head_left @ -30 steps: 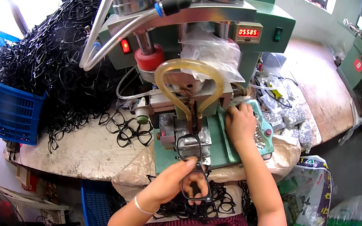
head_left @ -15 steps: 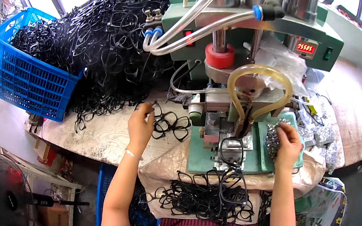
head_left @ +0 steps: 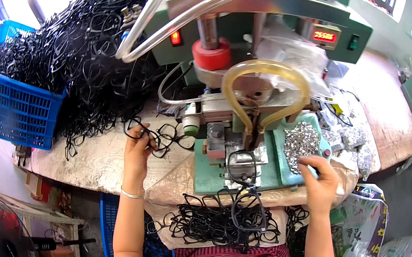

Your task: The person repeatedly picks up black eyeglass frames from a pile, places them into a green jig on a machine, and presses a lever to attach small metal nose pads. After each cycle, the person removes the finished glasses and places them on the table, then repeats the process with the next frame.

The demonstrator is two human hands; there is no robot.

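Note:
My left hand [head_left: 137,156] is closed on a black eyeglass frame [head_left: 128,131], lifted at the table's left beside several loose frames [head_left: 182,138]. At the near edge of the tray of small silvery metal parts [head_left: 298,144], my right hand [head_left: 321,183] has thumb and forefinger together in a pinch; anything between them is too small to make out. Between my hands stands the green press [head_left: 207,183], with a black eyeglass frame [head_left: 243,168] at its metal fixture. More black frames [head_left: 217,223] lie heaped in front of my lap, one standing out on top.
A blue crate [head_left: 8,103] and a tall heap of black frames [head_left: 83,48] fill the left. Clear hoses and a yellowish tube loop [head_left: 270,68] cross the press. Bags of metal parts [head_left: 352,136] lie right of the tray. A fan [head_left: 3,231] stands lower left.
My left hand has taken hold of an eyeglass frame from the loose ones. My right hand has drawn back from over the metal parts to the tray's near edge. The view has shifted.

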